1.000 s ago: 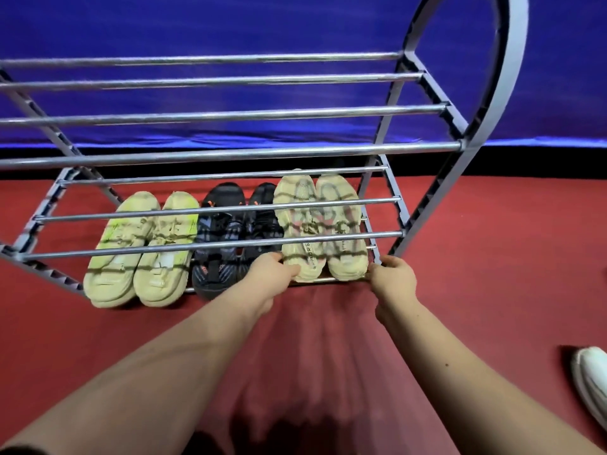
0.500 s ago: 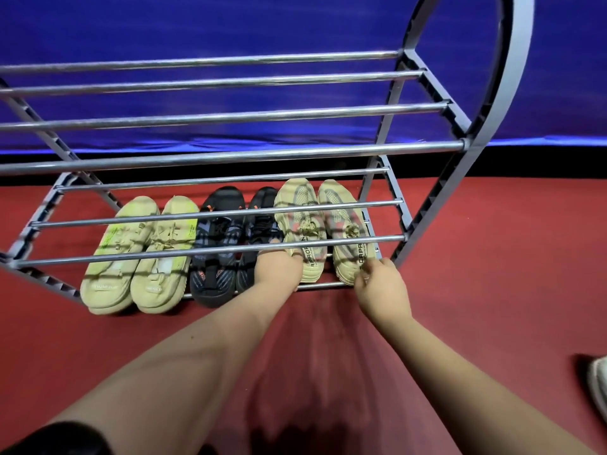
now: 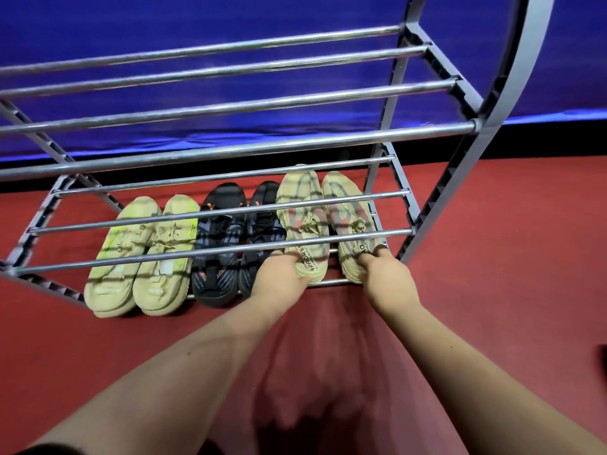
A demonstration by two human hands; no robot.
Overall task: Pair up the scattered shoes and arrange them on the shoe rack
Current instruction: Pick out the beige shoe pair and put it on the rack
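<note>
A grey metal shoe rack [image 3: 479, 128] stands on the red floor, three pairs side by side on its bottom shelf. At the right is a beige knit sneaker pair: my left hand [image 3: 282, 274] grips the heel of the left sneaker [image 3: 303, 224], and my right hand [image 3: 384, 274] grips the heel of the right sneaker [image 3: 349, 218]. A black sneaker pair [image 3: 230, 244] sits in the middle. A pale yellow-green pair [image 3: 144, 254] sits at the left.
The rack's upper shelves of chrome bars [image 3: 230, 149] hold nothing and cross in front of the shoes. A blue curtain [image 3: 197, 21] hangs behind. A dark object [image 3: 602, 359] shows at the right edge on the red floor [image 3: 492, 257].
Both hands have moved from the front bar onto the heels of the beige sneakers, which now sit further back on the bottom shelf. The white shoe at the right edge has left view.
</note>
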